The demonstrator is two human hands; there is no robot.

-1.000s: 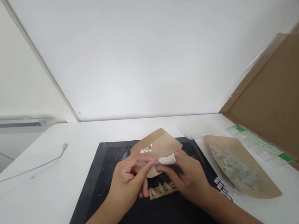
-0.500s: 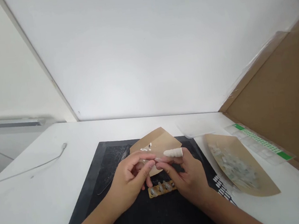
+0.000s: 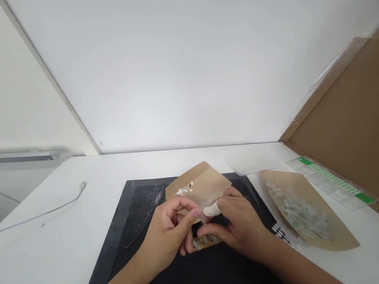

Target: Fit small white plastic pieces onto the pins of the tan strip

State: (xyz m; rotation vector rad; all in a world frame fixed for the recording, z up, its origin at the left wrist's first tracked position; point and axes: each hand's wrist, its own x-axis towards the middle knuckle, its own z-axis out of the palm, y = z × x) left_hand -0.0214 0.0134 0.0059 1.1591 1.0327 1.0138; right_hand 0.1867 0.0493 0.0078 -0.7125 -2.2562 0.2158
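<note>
My left hand (image 3: 167, 234) and my right hand (image 3: 240, 224) meet above a black mat (image 3: 125, 239). The right forefinger wears a white finger cot (image 3: 212, 210). Both hands pinch at something tiny between their fingertips, too small to name. Just under them lies a small tan circuit strip (image 3: 205, 242) with a row of clear parts, half hidden by the fingers. Behind the hands a brown paper sheet (image 3: 202, 183) carries a few small white bits (image 3: 185, 189).
A second brown paper (image 3: 334, 230) heaped with clear bits lies at the right, beside a green-and-white strip (image 3: 332, 181) and a clear bag (image 3: 249, 163). A cardboard wall (image 3: 354, 129) closes the right side. A thin cable (image 3: 41, 214) crosses the white table (image 3: 53, 264) at left.
The cot-covered right forefinger has dropped from pointing out flat to curling down against the left fingertips. Both hands have sunk lower over the circuit strip.
</note>
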